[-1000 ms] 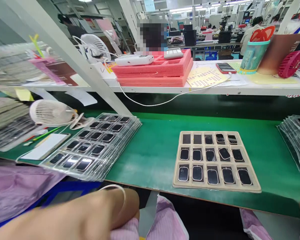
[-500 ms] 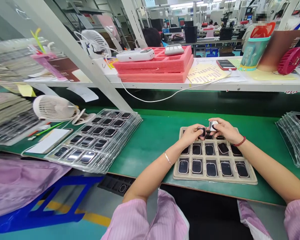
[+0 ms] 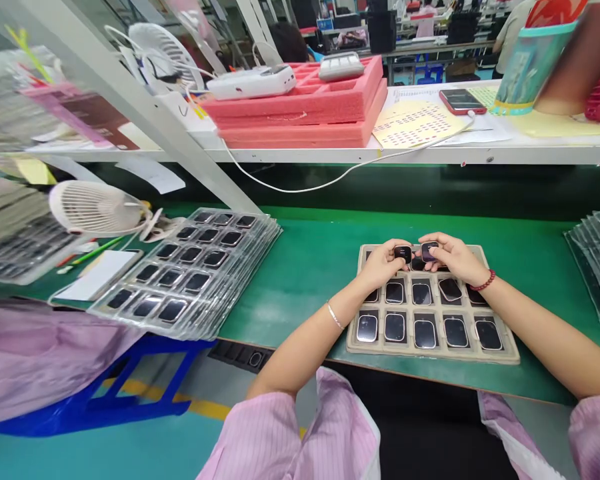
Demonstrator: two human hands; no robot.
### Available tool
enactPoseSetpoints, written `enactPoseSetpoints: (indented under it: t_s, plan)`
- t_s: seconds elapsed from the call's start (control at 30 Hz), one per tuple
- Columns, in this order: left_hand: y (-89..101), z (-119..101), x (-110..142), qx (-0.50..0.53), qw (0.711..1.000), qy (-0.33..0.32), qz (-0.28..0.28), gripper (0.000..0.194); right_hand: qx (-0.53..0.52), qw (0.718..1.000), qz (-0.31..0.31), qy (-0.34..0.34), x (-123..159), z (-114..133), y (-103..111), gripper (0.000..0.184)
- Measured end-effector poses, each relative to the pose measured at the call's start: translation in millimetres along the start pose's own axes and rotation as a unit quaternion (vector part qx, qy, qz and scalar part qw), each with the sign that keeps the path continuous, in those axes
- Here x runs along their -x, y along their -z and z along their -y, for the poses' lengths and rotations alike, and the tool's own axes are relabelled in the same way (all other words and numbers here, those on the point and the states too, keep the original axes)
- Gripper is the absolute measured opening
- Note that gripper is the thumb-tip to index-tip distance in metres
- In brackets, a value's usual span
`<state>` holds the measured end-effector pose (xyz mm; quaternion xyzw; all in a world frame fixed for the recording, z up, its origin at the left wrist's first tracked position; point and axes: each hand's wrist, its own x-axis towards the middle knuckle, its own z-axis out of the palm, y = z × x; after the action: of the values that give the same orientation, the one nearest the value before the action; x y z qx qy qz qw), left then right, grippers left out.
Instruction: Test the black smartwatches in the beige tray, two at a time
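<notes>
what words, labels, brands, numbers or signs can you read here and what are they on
None can be read with certainty.
Yellow sheet on the shelf: rows of small reddish marks, too small to read.
Black square device in the left hand: no readable text.
Dark square device in the right hand: no readable text.
</notes>
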<state>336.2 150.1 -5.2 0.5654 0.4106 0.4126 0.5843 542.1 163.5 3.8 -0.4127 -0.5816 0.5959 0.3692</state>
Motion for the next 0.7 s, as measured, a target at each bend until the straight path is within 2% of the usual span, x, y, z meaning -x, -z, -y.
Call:
enactPoseSetpoints:
  t_s: [0.13, 0.23, 0.4, 0.57, 0.7]
  plan:
    - [0.8, -0.9, 0.9, -0.011, 1.000, -0.007, -0.003, 0.027, 0.001, 1.000, 0.004, 0.019, -1.0, -1.7, 0.2, 0.042]
    - [1.5, -1.0, 1.0, -0.012, 1.000, 0.002, -0.009, 0.026, 0.016, 1.000, 0.004, 0.020, -1.6, -3.5, 0.4, 0.040]
    - [0.6, 1.4, 0.0, -0.005, 1.000, -0.016, -0.012, 0.037, 0.032, 0.999, 0.017, 0.029, -0.4, -4.7, 0.1, 0.042]
    - [0.0, 4.5, -1.5, 0.002, 1.000, -0.023, -0.010, 0.033, 0.049, 0.998, 0.021, 0.034, -0.4, -5.4, -0.1, 0.041]
    - [1.2, 4.9, -0.8, -0.028, 0.999, -0.040, -0.017, 0.042, 0.056, 0.997, 0.031, 0.036, -1.8, -6.5, 0.3, 0.044]
